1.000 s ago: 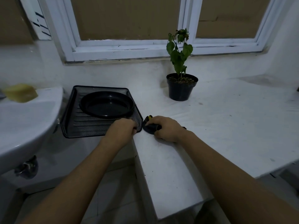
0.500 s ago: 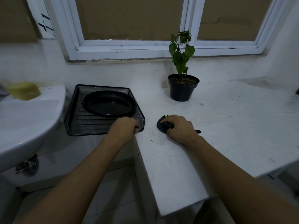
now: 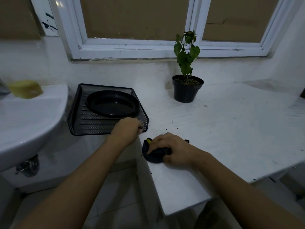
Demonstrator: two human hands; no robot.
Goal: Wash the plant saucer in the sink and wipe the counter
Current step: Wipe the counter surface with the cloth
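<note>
1. The left hand is closed into a curl on the near right corner of a black mesh tray, with its fingers wrapped over the tray's rim.
2. The tray sits at the left edge of the desk, reaching out toward the white sink. What holds up its left part cannot be told.
3. The black saucer lies flat in the tray, in its far right part and clear of the left hand. It looks empty apart from a few specks.
4. The right hand lies knuckles up on a dark cloth near the desk's left edge. Its fingers bend over the top of the cloth and the thumb is tucked against the near side, pinning it to the desk.
5. A bit of yellow shows at the far left end of the cloth.
6. Small dark crumbs are scattered over the desk between the cloth and the potted plant.
7. The plant stands upright in a black pot toward the desk's far edge, below the white window frame.
8. A yellow sponge rests on the sink's far rim.
</note>
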